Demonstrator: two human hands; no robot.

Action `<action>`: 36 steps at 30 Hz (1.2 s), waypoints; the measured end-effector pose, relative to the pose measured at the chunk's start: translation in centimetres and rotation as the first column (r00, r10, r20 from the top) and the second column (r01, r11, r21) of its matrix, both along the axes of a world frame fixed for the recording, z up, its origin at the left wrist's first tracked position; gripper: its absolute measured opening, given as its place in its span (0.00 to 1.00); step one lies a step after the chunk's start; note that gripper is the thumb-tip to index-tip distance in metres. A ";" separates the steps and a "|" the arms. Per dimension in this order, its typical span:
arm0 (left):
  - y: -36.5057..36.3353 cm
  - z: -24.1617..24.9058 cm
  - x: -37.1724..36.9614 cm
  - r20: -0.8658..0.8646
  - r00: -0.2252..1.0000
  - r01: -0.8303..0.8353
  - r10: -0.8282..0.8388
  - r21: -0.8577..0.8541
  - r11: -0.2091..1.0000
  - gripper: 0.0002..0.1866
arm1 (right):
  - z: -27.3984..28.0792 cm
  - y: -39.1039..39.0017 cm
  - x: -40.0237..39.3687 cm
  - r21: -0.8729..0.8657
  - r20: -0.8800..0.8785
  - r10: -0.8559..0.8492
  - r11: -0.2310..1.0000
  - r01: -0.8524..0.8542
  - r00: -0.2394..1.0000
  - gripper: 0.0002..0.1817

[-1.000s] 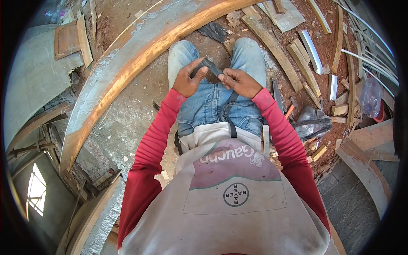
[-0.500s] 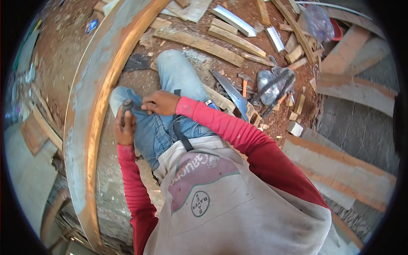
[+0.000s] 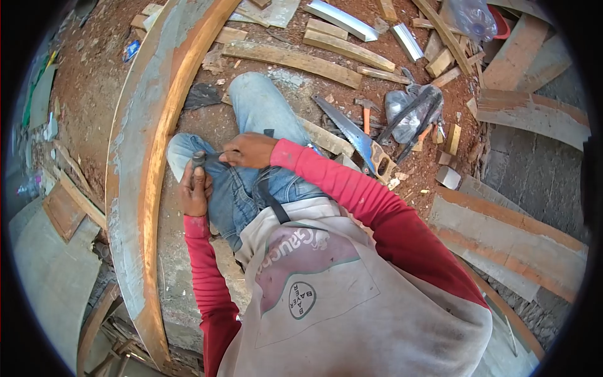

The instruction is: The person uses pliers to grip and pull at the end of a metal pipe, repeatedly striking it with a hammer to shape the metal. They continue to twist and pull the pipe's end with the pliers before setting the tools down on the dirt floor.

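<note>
My left hand (image 3: 195, 191) is closed around a dark, round-topped cylindrical thing (image 3: 198, 157) above my left thigh; its exact kind cannot be made out. A short dark strip (image 3: 215, 162) runs from it to my right hand (image 3: 250, 151). The fingers of that hand are pinched together at the strip's end, over my jeans (image 3: 267, 107). Left of my knee stands a long curved board (image 3: 164, 132) with a bare wood edge and a grey-smeared face.
To my right lie a handsaw (image 3: 352, 132), an orange-handled hammer (image 3: 367, 116) and a plastic bag (image 3: 402, 107) with dark straps. Wood strips (image 3: 292, 61) and metal channel pieces (image 3: 342, 21) are strewn ahead. Wide panels (image 3: 509, 239) lie at the right.
The view has shifted and turned slightly, so the curved board appears farther right along its lower part. Both hands keep nearly the same pose, with the dark strip still between them.
</note>
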State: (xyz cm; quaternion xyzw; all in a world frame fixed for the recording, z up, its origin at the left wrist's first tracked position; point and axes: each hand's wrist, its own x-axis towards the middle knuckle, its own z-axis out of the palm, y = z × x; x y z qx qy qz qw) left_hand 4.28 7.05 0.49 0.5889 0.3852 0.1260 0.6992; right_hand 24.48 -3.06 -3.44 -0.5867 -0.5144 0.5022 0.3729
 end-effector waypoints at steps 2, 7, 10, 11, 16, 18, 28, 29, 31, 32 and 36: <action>0.0 -0.6 0.2 0.012 0.999 0.031 -0.031 0.032 0.999 0.23 | 0.0 -0.4 0.6 0.029 0.102 -0.023 0.999 0.020 0.994 0.20; 0.1 -1.9 0.0 -0.099 0.995 -0.003 0.019 0.152 0.988 0.18 | -0.8 -2.1 -0.3 0.344 0.287 -0.116 0.939 0.010 0.951 0.18; -0.5 -3.7 0.1 -0.063 0.996 -0.047 0.067 0.277 0.960 0.16 | 0.9 -3.3 0.8 0.109 0.323 -0.007 0.994 -0.029 0.946 0.14; -0.9 -3.7 0.6 -0.004 0.997 -0.068 0.074 0.348 0.935 0.13 | 1.6 -3.7 0.9 0.112 0.299 -0.051 0.994 0.018 0.953 0.16; -1.6 -3.1 1.3 -0.213 0.975 0.070 0.063 0.565 0.822 0.16 | 5.3 -5.1 0.6 -0.144 0.212 -0.035 0.987 0.067 0.977 0.18; -2.0 -3.2 1.5 -0.229 0.971 0.055 0.073 0.508 0.860 0.18 | 5.9 -5.9 0.2 -0.069 0.223 -0.107 0.990 0.126 0.969 0.19; -3.3 -1.4 2.3 -0.423 0.902 0.192 0.084 0.569 0.799 0.23 | 11.6 -5.0 -1.5 -0.015 0.189 -0.103 0.994 0.108 0.976 0.16; -3.4 -1.3 2.3 -0.426 0.901 0.214 0.074 0.587 0.781 0.23 | 11.6 -4.7 -1.5 -0.017 0.193 -0.092 0.995 0.098 0.977 0.16; -3.3 -1.8 2.4 -0.402 0.914 0.216 0.056 0.598 0.772 0.23 | 11.5 -3.7 -1.5 0.127 0.333 -0.092 0.991 0.052 0.938 0.16; -3.4 -2.0 2.3 -0.382 0.924 0.226 0.032 0.608 0.761 0.23 | 11.8 -3.2 -1.4 0.122 0.336 -0.080 0.992 0.041 0.938 0.16; -3.4 -0.7 2.1 -0.364 0.931 0.249 -0.020 0.596 0.764 0.23 | 11.7 -0.1 -0.7 0.006 0.291 -0.036 0.999 0.036 0.956 0.18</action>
